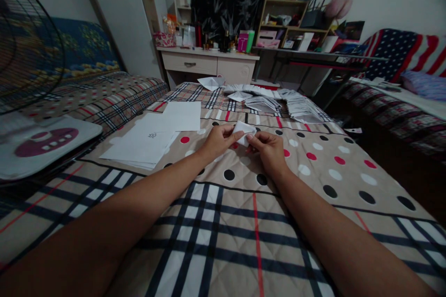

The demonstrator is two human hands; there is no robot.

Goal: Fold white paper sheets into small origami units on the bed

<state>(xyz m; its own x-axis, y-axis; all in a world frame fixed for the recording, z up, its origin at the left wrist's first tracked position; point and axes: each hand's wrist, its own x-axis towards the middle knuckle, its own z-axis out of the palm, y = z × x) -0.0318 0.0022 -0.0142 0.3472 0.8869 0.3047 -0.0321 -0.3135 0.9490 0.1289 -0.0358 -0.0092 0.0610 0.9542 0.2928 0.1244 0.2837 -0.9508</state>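
Note:
A small folded piece of white paper is held just above the bed by both hands. My left hand pinches its left side between thumb and fingers. On its lower right edge, my right hand grips it with the thumb on top. Loose white sheets lie in an overlapping stack left of my hands, one with a small dark mark. Beyond my hands, many folded white paper pieces stand in a curved row, and a folded paper boat shape lies behind them to the left.
A patterned quilt covers the bed beneath my arms. To the left stands a fan with a white base. A dresser and a shelf with bottles and boxes stand beyond the bed. Another bed is at right.

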